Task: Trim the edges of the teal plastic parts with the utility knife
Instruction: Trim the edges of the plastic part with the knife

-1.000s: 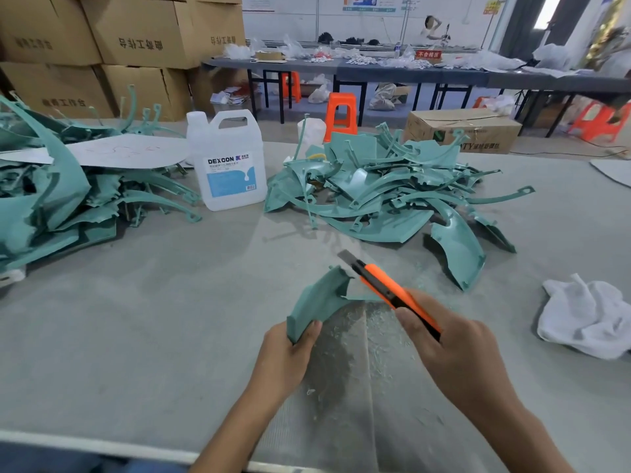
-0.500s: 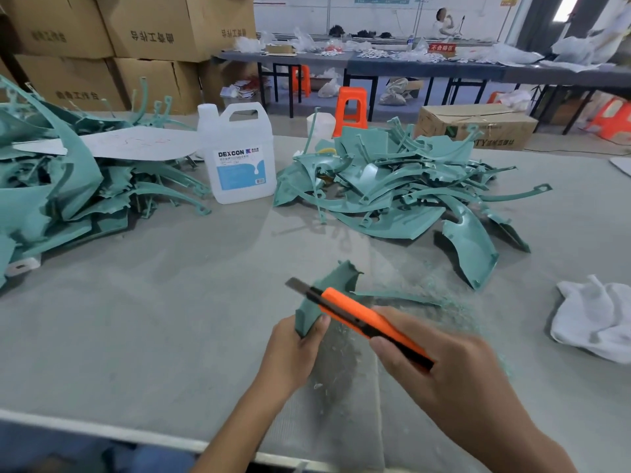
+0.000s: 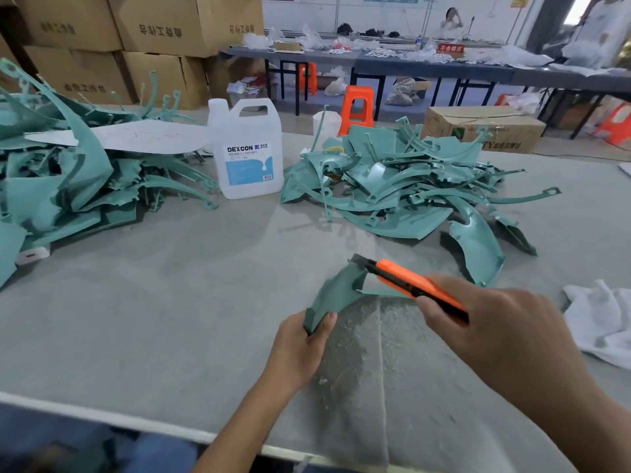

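Observation:
A curved teal plastic part is held up over the grey table, and my left hand grips its near lower end. My right hand grips an orange utility knife. The knife's dark blade tip touches the part's far upper edge. Teal shavings lie on the table under the part. One pile of teal parts lies behind on the right, and a second teal pile lies on the left.
A white DEXCON jug stands between the piles. A white cloth lies at the right. A white sheet rests on the left pile. Cardboard boxes, orange stools and long tables stand beyond, with a person far back.
The knife has swung from the part's near left edge up to its far upper edge. My left hand keeps its grip on the part's lower end.

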`<state>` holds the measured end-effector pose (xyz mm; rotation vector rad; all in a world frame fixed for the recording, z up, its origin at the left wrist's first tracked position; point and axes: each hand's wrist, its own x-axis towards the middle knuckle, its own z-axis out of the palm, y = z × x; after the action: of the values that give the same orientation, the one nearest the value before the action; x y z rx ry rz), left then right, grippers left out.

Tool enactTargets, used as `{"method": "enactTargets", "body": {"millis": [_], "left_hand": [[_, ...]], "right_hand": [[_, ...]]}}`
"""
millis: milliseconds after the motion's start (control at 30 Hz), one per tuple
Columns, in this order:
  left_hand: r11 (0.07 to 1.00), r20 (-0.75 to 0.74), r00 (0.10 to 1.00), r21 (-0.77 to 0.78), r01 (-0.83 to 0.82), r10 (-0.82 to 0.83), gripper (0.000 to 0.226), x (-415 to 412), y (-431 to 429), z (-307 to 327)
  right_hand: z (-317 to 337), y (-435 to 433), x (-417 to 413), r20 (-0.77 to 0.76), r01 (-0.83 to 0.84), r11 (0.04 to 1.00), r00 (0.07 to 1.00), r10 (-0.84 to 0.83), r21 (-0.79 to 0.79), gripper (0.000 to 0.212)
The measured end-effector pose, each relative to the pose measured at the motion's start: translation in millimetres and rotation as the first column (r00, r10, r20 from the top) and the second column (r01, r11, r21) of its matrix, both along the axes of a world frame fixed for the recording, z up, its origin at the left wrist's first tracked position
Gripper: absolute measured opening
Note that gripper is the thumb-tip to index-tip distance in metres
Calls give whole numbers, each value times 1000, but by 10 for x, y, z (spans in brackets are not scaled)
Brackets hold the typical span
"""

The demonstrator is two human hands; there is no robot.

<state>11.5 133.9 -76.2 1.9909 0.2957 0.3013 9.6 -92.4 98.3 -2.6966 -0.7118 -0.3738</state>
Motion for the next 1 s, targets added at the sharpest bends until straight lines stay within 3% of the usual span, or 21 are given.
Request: {"method": "enactTargets", "body": {"millis": [133,233,300,433,533,600,700,800,1000], "left_hand": [[1000,21,1000,2,5,-5,44,4,11,4],[1000,-4,1000,-7,2,-2,43,-8,10,-10],[999,-22,1000,-34,7,-8,42,-10,11,24],[930,68,992,-345,127,-110,46,2,33,268],[925,169,982,-356,135,-79,50,36,26,397],[923,161,987,-377,78,-17,36,66,-45,426],[900,141,990,-434,49,14,20,29,-190,422],[897,141,990,-437,67,-5,26,-20,-256,382],[916,149,984,-373,149,-99,43,-78,-311,373]], "right_hand": [[-105,26,-91,-32,-106,987,993,111,123,22],[-286,-33,109,-76,25,995,997,-18,94,24],[-434,-80,217,-125,129,973,986,-106,193,23],[-827,-18,95,-262,220,813,961,-87,538,10],[-1122,114,-38,-399,324,666,916,-43,672,11],[-1245,219,-96,-477,379,584,879,16,718,10],[-1320,350,-121,-506,405,534,861,51,743,7],[-1377,425,-93,-516,406,539,854,64,738,17],[-1493,472,-2,-450,314,679,893,27,663,15]]}}
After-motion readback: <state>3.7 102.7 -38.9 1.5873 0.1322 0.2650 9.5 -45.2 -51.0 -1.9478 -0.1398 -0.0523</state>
